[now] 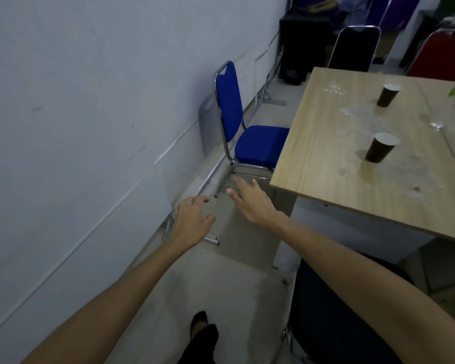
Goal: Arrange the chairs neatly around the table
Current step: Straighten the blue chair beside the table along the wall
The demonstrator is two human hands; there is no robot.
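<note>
A blue padded chair (258, 145) with a chrome frame stands between the white wall and the left side of the light wooden table (326, 153), its seat partly under the tabletop. My left hand (189, 224) and my right hand (252, 200) are stretched out in front of me toward the chair, fingers spread, holding nothing, a short way from its legs. A dark chair (326, 316) with a chrome frame sits at the near side, under my right arm. At the far end of the table stand a black chair (357, 48) and a red chair (441, 56).
Two brown paper cups (381, 148) (388, 95) and a clear glass (437, 124) stand on the table. The white wall (90, 127) runs close along the left, leaving a narrow floor aisle. My dark-clad leg (202, 337) is at the bottom. Black equipment (302, 43) stands at the back.
</note>
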